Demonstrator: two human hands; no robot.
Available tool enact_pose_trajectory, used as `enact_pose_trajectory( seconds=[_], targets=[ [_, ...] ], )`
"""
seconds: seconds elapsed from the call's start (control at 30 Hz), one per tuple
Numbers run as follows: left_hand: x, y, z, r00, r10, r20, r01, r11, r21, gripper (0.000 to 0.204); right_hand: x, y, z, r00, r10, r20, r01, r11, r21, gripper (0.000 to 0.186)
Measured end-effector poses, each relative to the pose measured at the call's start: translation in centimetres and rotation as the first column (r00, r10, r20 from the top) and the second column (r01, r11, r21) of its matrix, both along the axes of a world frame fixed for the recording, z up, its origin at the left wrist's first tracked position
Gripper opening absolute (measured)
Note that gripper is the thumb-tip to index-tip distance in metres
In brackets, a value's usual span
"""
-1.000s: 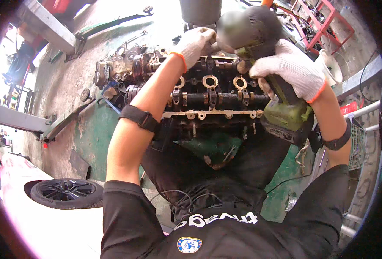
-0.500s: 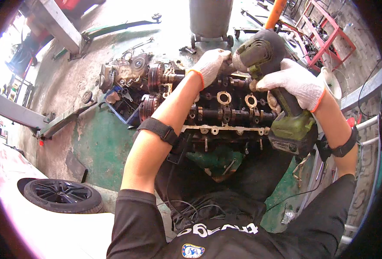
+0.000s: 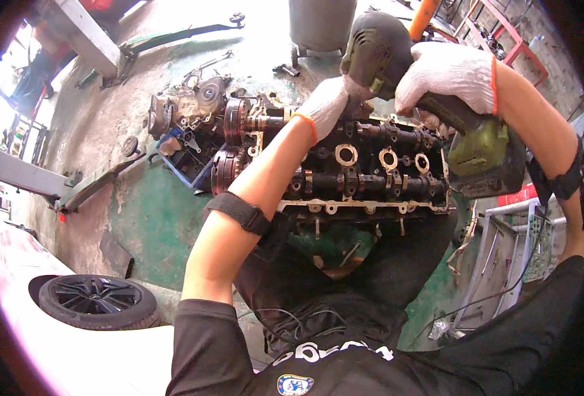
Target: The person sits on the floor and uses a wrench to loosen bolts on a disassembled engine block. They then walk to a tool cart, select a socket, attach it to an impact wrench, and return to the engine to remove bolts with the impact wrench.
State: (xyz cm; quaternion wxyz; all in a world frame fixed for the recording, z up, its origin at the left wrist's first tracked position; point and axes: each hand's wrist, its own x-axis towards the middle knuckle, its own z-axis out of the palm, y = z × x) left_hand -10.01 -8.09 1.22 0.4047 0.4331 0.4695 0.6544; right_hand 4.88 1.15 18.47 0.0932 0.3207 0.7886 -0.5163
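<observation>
A cordless impact wrench (image 3: 379,49), dark with a green battery base, is held in my right hand (image 3: 451,74), its gloved fingers wrapped round the handle. My left hand (image 3: 326,107), also in a white knitted glove, is closed beside the tool's nose; its fingertips and whatever they hold are hidden. Beneath both hands lies an engine cylinder head (image 3: 369,206), dark and oily. Two camshafts (image 3: 371,182) run across it, with round gear wheels (image 3: 226,166) at the left end. The tool's nose points down at the head's far side.
Left of the cylinder head are a metal engine cover (image 3: 203,99) and a blue crate (image 3: 185,173) of parts. A wheel (image 3: 97,300) lies at lower left. A grey bin (image 3: 321,26) stands beyond, and a metal frame cart (image 3: 503,264) is at the right.
The impact wrench and my right hand have moved up and leftward at the nose, while the battery base swung right. My left hand has shifted slightly and stays by the nose.
</observation>
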Motion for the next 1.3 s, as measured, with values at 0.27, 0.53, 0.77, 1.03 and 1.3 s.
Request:
enact_pose_trajectory(
  seconds=[0.27, 0.53, 0.77, 1.03, 1.3],
  targets=[
    [-1.7, 1.6, -0.5, 0.378, 0.087, -0.922, 0.02, 0.995, 0.102, 0.027, 1.6, -1.5, -0.2, 0.996, 0.083, -0.017, -0.08, 0.985, 0.15, 0.04],
    [-0.1, 4.9, -4.7, 0.995, 0.038, -0.093, -0.06, 0.967, -0.249, 0.027, 1.8, -2.0, -0.1, 0.993, -0.112, -0.035, 0.112, 0.994, 0.005, 0.035],
    [-0.3, 5.6, -5.6, 0.997, 0.056, -0.047, -0.065, 0.969, -0.236, 0.027, 2.2, -2.3, -0.4, 0.988, -0.146, -0.054, 0.143, 0.988, -0.054, 0.038],
    [-1.1, 2.5, -1.8, 0.901, -0.021, -0.432, -0.052, 0.986, -0.158, 0.023, 1.7, -2.8, 0.1, 0.993, -0.077, -0.095, 0.074, 0.997, -0.033, 0.04],
    [-1.8, 1.3, -1.4, 0.901, -0.03, -0.432, 0.039, 0.999, 0.012, 0.023, 2.8, -2.1, 0.0, 0.997, -0.07, 0.016, 0.068, 0.992, 0.108, 0.033]
  ],
)
